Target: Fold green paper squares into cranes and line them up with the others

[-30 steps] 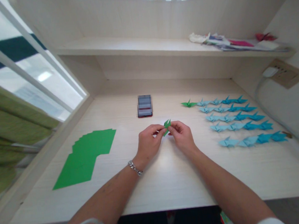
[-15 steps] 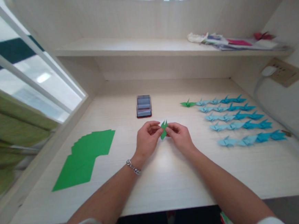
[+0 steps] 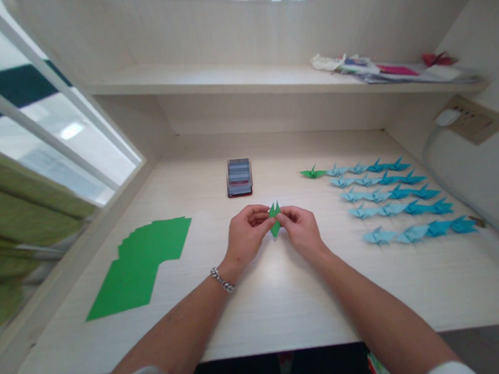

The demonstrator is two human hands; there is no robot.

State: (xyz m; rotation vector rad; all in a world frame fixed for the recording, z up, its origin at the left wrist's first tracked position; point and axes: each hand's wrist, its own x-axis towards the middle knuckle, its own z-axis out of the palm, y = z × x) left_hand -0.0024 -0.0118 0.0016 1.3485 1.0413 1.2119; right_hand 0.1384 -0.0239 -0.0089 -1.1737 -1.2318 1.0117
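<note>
Pinching a slim, twin-tipped diamond of folded green paper (image 3: 275,227) by its two sides, my left hand (image 3: 247,233) and right hand (image 3: 300,228) hold it over the pale, faintly grained desk (image 3: 281,317).

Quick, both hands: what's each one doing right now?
Left hand: closed, pinching one side of the folded green paper.
Right hand: closed, pinching the other side of the same paper.
</note>
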